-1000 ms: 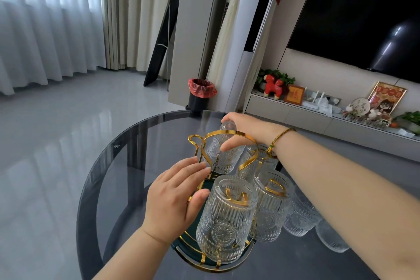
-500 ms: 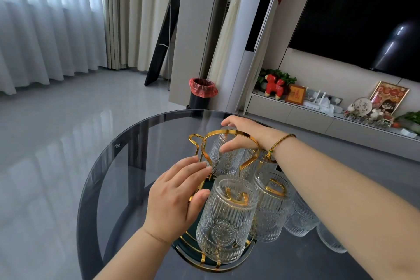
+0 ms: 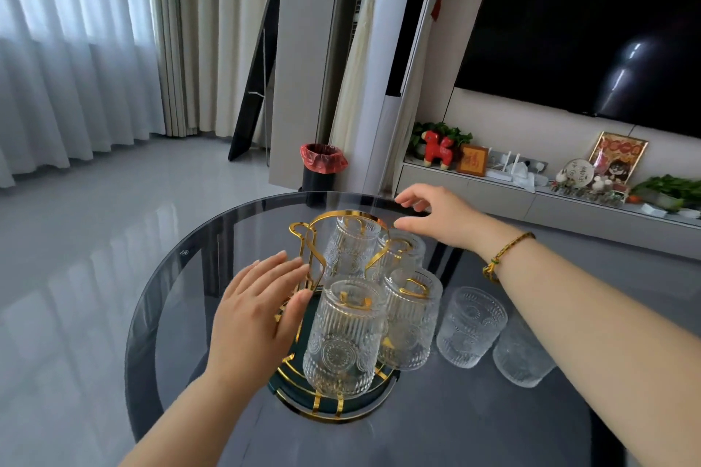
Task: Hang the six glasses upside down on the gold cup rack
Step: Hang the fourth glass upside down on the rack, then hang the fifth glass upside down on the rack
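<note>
The gold cup rack (image 3: pixel 308 239) with a dark green round base (image 3: pixel 330 406) stands on the glass table. Several embossed clear glasses hang upside down on it: a front one (image 3: pixel 341 341), one to its right (image 3: pixel 407 322), and a far one (image 3: pixel 351 243) under the gold handle loop. Two more glasses stand on the table to the right, a nearer-to-rack one (image 3: pixel 470 328) and one (image 3: pixel 521 356) partly behind my right forearm. My left hand (image 3: pixel 254 311) rests against the rack's left side, fingers extended. My right hand (image 3: pixel 436 218) hovers open just right of the far glass, holding nothing.
The round dark glass table (image 3: pixel 182 277) has its far edge just beyond the rack. A black bin with a red bag (image 3: pixel 320 167) stands on the floor behind it. A low shelf with ornaments (image 3: pixel 531 182) runs along the right wall under a large dark screen.
My right hand has let go of the far glass, which now hangs on the rack, and has moved off to the right. My left hand's fingers have straightened against the rack.
</note>
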Available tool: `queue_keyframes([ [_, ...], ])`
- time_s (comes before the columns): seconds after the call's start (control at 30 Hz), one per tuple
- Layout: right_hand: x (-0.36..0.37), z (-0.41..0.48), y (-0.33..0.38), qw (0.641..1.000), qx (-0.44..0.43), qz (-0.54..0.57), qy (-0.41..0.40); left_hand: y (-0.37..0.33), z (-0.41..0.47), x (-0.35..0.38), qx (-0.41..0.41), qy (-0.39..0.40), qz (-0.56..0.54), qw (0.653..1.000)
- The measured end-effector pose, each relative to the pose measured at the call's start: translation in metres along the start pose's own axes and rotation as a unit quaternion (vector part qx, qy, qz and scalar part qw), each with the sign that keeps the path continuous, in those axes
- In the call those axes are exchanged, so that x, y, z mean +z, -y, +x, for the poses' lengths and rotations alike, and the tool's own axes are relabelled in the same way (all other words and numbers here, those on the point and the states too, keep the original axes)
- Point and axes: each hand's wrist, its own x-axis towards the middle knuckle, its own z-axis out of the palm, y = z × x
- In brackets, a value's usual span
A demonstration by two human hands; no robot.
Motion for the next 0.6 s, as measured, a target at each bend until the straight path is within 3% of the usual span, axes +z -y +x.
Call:
queue_keyframes([
  [0.1, -0.007, -0.025, -0.011, 1.0, 0.011, 0.006, -0.024, -0.017, -0.008, -0.011, 0.003, -0.02, -0.021, 1.0],
  [0.27, -0.008, -0.076, -0.031, 0.998, 0.026, 0.023, -0.058, -0.063, -0.03, -0.012, 0.085, -0.022, -0.071, 0.994],
  [0.37, -0.005, -0.113, -0.051, 0.994, 0.054, 0.041, -0.091, -0.089, -0.047, 0.007, 0.125, 0.021, -0.085, 0.988],
  [0.43, 0.001, -0.138, -0.066, 0.981, 0.091, 0.069, -0.156, -0.102, -0.059, 0.024, 0.131, 0.06, -0.087, 0.986],
  [0.5, 0.014, -0.163, -0.083, 0.955, 0.136, 0.1, -0.243, -0.11, -0.069, 0.039, 0.112, 0.107, -0.09, 0.984],
  [0.6, 0.038, -0.193, -0.11, 0.927, 0.195, 0.123, -0.295, -0.116, -0.079, 0.057, 0.079, 0.17, -0.076, 0.979],
])
